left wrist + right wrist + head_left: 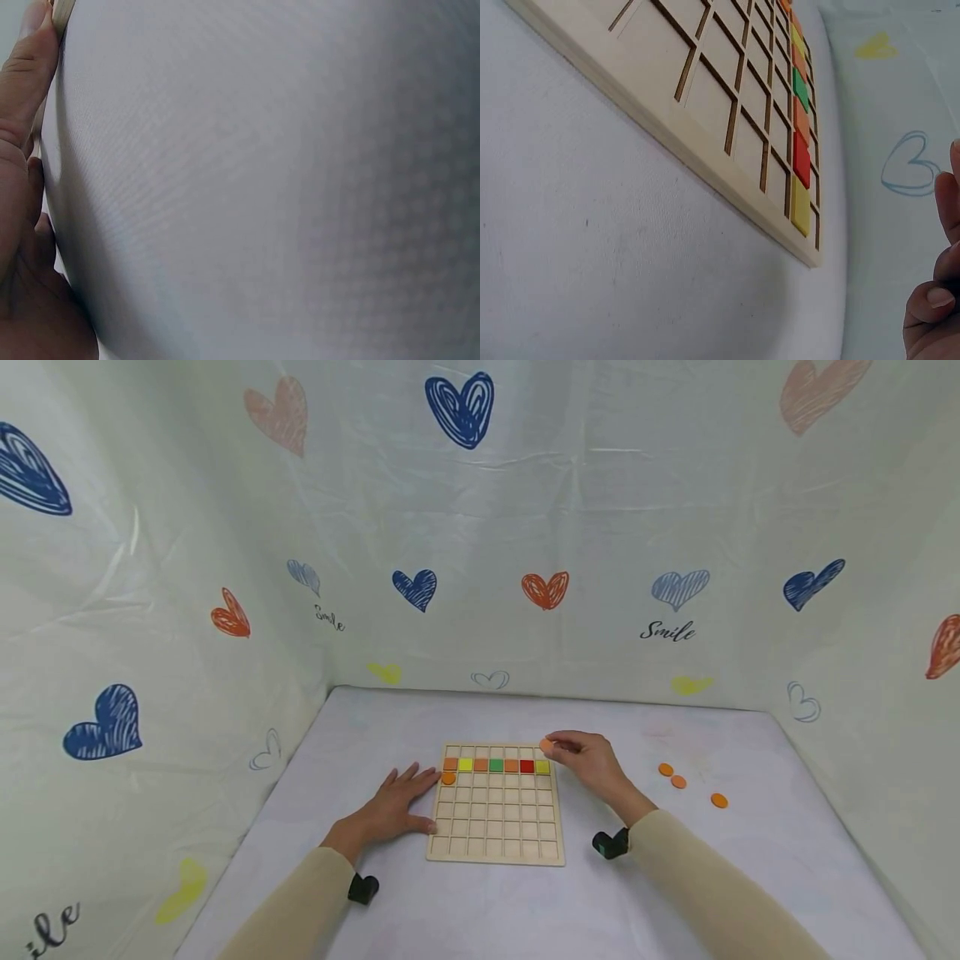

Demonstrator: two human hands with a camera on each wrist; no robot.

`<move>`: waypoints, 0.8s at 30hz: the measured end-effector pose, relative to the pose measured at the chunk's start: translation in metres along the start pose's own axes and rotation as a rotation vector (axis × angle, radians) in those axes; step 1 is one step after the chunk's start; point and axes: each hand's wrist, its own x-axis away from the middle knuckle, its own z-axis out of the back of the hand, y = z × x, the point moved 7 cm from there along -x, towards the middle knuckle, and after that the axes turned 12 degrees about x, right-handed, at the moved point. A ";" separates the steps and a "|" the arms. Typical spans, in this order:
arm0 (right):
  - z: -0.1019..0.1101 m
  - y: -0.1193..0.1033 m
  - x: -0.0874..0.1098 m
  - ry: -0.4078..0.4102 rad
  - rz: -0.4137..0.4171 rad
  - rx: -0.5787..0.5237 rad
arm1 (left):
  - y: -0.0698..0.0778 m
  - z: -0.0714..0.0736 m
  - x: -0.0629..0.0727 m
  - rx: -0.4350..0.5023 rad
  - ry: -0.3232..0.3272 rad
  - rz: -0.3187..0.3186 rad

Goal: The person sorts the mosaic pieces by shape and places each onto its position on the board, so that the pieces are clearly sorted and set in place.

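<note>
A wooden grid board lies on the table. Across its second row from the far edge runs a line of colored square tiles, among them a green tile and a red tile. One orange disc sits below the leftmost tile. My left hand rests flat with spread fingers, its thumb and fingertips at the board's left edge. Over the far right corner, my right hand pinches another orange disc between thumb and fingers. The right wrist view shows only part of that hand, without the disc.
To the right of the board, several loose orange discs lie on the white tabletop. A pale curtain printed with hearts hangs behind the table and along both sides.
</note>
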 end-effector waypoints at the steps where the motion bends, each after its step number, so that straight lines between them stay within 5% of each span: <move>1: -0.001 -0.002 0.000 -0.001 0.007 -0.006 | 0.000 0.000 0.000 0.001 -0.001 -0.001; 24: -0.037 -0.041 -0.008 -0.045 0.084 -0.061 | 0.000 0.001 0.001 0.007 -0.004 -0.006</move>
